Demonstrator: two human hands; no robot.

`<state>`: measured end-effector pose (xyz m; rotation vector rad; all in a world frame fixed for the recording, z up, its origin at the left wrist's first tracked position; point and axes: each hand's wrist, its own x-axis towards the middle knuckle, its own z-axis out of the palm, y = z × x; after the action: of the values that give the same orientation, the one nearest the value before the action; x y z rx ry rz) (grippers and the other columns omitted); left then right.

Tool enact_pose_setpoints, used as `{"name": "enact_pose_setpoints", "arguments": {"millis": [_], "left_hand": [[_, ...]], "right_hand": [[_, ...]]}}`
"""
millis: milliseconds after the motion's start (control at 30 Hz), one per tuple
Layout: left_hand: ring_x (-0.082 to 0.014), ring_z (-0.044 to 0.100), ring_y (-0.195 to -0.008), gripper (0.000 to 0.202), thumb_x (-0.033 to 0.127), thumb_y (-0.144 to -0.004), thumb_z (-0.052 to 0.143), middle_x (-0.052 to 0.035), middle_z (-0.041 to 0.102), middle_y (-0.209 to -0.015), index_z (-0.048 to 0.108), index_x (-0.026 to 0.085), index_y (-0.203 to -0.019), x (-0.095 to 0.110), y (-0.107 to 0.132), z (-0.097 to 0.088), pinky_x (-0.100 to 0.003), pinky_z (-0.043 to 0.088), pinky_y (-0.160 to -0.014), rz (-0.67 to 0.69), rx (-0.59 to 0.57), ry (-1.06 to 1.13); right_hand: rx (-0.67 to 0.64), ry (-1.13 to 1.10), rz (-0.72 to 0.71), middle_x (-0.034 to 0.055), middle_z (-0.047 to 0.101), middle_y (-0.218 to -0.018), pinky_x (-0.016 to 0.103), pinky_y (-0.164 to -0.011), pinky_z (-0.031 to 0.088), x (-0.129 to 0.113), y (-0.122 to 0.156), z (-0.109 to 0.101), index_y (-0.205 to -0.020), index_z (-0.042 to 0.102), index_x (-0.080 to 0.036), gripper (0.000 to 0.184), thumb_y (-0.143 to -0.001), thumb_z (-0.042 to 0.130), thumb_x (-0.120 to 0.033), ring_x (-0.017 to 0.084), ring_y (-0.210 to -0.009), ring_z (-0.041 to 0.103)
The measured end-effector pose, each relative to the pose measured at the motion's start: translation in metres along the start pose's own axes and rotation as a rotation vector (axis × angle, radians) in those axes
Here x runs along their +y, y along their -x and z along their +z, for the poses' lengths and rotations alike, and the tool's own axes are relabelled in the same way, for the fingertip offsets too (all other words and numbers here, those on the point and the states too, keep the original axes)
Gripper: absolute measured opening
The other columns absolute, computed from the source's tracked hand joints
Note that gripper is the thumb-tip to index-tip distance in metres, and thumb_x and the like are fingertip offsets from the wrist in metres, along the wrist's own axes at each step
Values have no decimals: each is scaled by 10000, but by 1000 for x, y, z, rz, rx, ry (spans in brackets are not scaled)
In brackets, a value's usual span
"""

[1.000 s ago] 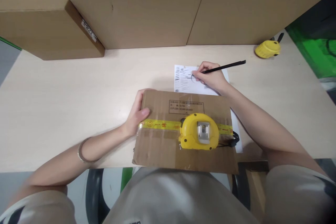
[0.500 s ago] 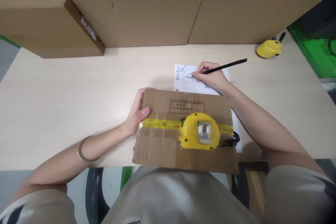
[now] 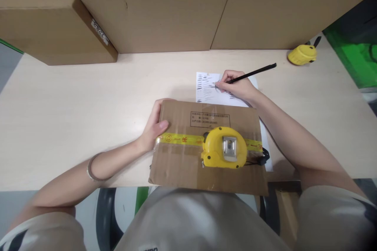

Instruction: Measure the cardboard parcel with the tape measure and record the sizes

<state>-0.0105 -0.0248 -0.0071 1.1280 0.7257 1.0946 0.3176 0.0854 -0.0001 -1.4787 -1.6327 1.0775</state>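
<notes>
My left hand [image 3: 155, 127] grips the left edge of a brown cardboard box [image 3: 176, 164], thumb on top and the other fingers hidden behind it. On the box lies a yellow tape measure [image 3: 216, 149] with a black wrist cord, over a strip of yellow printed tape [image 3: 179, 139]. Beyond the box, my right hand [image 3: 235, 84] is closed around a black pen [image 3: 256, 72], its tip at a white sheet of paper [image 3: 206, 94] covered with dark handwritten strokes. The box overlaps the near part of the sheet.
Large cardboard boxes [image 3: 165, 11] stand along the back of the pale table [image 3: 73, 106]. Another cardboard box [image 3: 59, 31] with a label is at the back left. A second yellow tape measure [image 3: 302, 55] sits at the back right.
The pen's upper end has dipped very slightly as my right hand makes a small movement on the paper. My left hand, the box and the tape measure on it stay practically still.
</notes>
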Motion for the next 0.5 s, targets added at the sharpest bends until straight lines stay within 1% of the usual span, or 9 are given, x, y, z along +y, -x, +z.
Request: {"name": "enact_pose_setpoints", "arguments": {"millis": [100, 167, 300, 333, 400, 467, 500], "left_hand": [[-271, 647, -1006, 551, 612, -859, 816, -62, 658, -1211, 662, 325, -1304, 1, 0, 0, -414, 560, -838, -3, 1, -9], [-276, 649, -1031, 545, 607, -867, 811, -62, 655, -1223, 660, 325, -1308, 0, 0, 0, -415, 558, -849, 5, -5, -8], [-268, 647, -1017, 575, 621, -880, 798, -72, 649, -1214, 641, 297, -1328, -1, 0, -1, -403, 555, -836, 17, -22, -11], [-260, 643, -997, 580, 621, -883, 796, -73, 648, -1211, 637, 292, -1333, -2, 0, -2, -396, 554, -827, 20, -21, -17], [-240, 635, -967, 577, 615, -890, 793, -69, 645, -1212, 634, 291, -1340, -2, 0, -3, -384, 553, -817, 34, -23, -27], [-239, 637, -976, 575, 613, -896, 785, -69, 647, -1218, 630, 286, -1343, -3, 0, -3, -378, 555, -815, 47, -35, -25], [-246, 643, -992, 577, 616, -898, 780, -71, 648, -1222, 626, 283, -1344, -3, -1, -4, -377, 557, -812, 50, -45, -23]], "right_hand": [[-47, 18, 0, -18, 571, -495, 241, -473, 284, 0, -3, -2, -566, 546, -203, 370, -691, 893, -175, 81, -478, 438], [-67, 18, 0, -30, 531, -459, 244, -476, 294, 1, -4, -4, -544, 522, -207, 387, -664, 883, -134, 83, -468, 440], [-69, -3, -14, -5, 627, -555, 250, -487, 325, 4, -5, -4, -642, 570, -212, 303, -791, 834, -208, 90, -490, 475], [-76, -1, -17, -1, 634, -565, 251, -489, 327, 4, -5, -4, -645, 576, -210, 299, -794, 835, -209, 90, -494, 481], [-95, 11, -18, -9, 594, -527, 249, -491, 318, 6, -5, -5, -602, 555, -204, 343, -744, 865, -173, 85, -488, 469], [-111, 20, -19, -22, 541, -486, 248, -494, 309, 6, -6, -6, -564, 517, -202, 403, -697, 894, -151, 80, -480, 451], [-114, 20, -19, -24, 536, -485, 250, -494, 310, 7, -6, -7, -569, 514, -204, 411, -699, 902, -168, 80, -480, 448]]}}
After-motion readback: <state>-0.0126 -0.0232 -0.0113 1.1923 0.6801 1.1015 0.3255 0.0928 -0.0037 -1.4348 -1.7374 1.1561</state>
